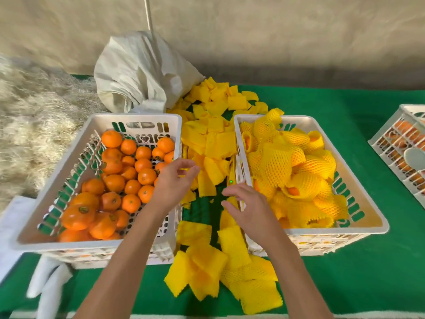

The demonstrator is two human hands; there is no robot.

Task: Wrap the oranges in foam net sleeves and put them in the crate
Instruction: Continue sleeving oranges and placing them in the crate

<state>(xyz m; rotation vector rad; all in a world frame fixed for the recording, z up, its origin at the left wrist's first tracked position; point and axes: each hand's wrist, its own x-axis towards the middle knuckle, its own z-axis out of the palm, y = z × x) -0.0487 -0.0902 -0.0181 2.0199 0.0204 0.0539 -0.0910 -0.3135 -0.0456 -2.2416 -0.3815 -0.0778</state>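
Both hands empty, fingers loosely spread: left hand [174, 180] over left crate's [57, 244] right rim beside bare oranges [115, 183], right hand [243, 203] above loose sleeves [216, 143] between crates, likely choosing one; wrapped fruit fills right crate [368, 212].

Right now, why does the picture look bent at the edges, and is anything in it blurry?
Head view: the wide-angle lens bows the crate of bare oranges and the crate of wrapped oranges outward; the straw-like heap at far left is smeared, as are the white shapes at bottom left; both hands, left hand and right hand, look fairly sharp; lighting is soft, without glare.
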